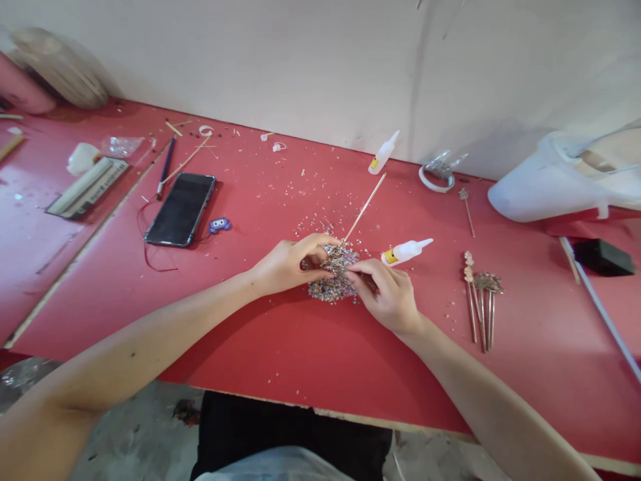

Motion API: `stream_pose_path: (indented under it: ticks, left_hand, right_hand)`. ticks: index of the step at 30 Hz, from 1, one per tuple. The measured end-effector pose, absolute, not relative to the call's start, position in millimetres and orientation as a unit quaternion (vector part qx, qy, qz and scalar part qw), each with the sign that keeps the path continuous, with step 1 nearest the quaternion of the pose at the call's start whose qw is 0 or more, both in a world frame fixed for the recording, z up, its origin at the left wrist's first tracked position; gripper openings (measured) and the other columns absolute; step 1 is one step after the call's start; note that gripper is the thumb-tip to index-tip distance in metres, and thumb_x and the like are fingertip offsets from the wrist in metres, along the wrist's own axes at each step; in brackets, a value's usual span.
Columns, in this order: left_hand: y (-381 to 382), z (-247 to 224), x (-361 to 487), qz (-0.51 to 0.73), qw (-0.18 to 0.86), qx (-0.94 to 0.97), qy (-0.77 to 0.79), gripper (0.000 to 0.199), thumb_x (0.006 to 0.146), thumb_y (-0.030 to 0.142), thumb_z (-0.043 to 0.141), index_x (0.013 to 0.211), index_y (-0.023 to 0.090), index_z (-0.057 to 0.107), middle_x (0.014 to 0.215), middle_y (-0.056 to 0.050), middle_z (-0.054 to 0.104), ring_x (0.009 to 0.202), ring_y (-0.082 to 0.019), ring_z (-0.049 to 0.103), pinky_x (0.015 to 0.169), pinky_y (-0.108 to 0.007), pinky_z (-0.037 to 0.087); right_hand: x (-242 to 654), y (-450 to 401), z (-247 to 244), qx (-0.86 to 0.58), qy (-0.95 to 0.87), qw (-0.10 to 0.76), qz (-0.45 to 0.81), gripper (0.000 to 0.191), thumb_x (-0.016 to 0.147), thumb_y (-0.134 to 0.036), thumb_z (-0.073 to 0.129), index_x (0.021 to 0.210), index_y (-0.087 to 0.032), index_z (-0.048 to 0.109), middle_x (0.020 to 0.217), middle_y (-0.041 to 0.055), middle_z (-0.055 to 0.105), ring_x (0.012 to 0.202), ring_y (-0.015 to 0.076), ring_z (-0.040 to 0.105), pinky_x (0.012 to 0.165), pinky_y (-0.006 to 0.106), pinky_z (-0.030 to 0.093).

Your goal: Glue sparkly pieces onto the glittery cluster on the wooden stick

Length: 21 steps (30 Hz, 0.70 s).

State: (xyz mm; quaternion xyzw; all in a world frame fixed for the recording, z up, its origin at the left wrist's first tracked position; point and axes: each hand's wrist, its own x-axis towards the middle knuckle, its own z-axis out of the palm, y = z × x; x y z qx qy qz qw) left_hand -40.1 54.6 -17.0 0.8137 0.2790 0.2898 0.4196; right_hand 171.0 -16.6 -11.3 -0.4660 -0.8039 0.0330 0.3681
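Observation:
My left hand [300, 262] grips a metal hairpin by its ornate head, thumb and fingers on either side of it. The hairpin's thin shaft [365, 207] slants up and away to the right. Under both hands lies a pile of small multicoloured rhinestones [330, 290]. My right hand [384, 291] is closed in a pinch at the right side of the ornate head; what sits between its fingertips is too small to make out. Just beyond the right hand, a glue bottle [403, 252] with a yellow label lies on its side.
A second glue bottle [383, 155] is near the wall. Several finished-looking hairpins [483, 307] lie at right, below a single one [467, 210]. A white bucket [531, 177], black block [603, 257] and tape ring [437, 179] are farther right. Left are a phone [181, 208] and brush [166, 167].

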Motion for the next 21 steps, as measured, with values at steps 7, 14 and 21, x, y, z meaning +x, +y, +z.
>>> stream_pose_path:
  ticks: [7,14,21]
  left_hand:
    - [54.4,-15.3,-40.3,0.285,0.423,0.813,0.281,0.047,0.081,0.031,0.067,0.123,0.021,0.05,0.085,0.0,0.068,0.076,-0.011,0.066,0.076,-0.023,0.054]
    - [55.4,-14.0,-40.5,0.276,0.425,0.816,0.28,0.046,0.082,0.032,0.066,0.123,0.02,0.05,0.085,0.0,0.068,0.078,-0.011,0.066,0.077,-0.023,0.054]
    - [56.6,-17.7,-41.3,0.277,0.382,0.838,0.274,0.047,0.084,0.034,0.065,0.125,0.021,0.047,0.086,0.0,0.069,0.078,-0.011,0.067,0.076,-0.022,0.054]
  right_hand:
    - [172.4,-15.3,-11.5,-0.45,-0.819,0.356,0.031,0.005,0.088,-0.015,0.057,0.092,-0.019,0.058,0.076,0.002,0.07,0.058,0.0104,0.063,0.05,0.021,0.046]
    - [173.5,-14.9,-13.4,-0.448,-0.822,0.351,0.031,0.005,0.089,-0.015,0.057,0.092,-0.018,0.058,0.075,0.0018,0.069,0.06,0.0104,0.062,0.051,0.021,0.046]
    - [172.7,-15.8,-12.5,-0.45,-0.818,0.357,0.026,0.005,0.089,-0.016,0.056,0.092,-0.019,0.058,0.075,0.0016,0.069,0.058,0.0103,0.061,0.051,0.022,0.046]
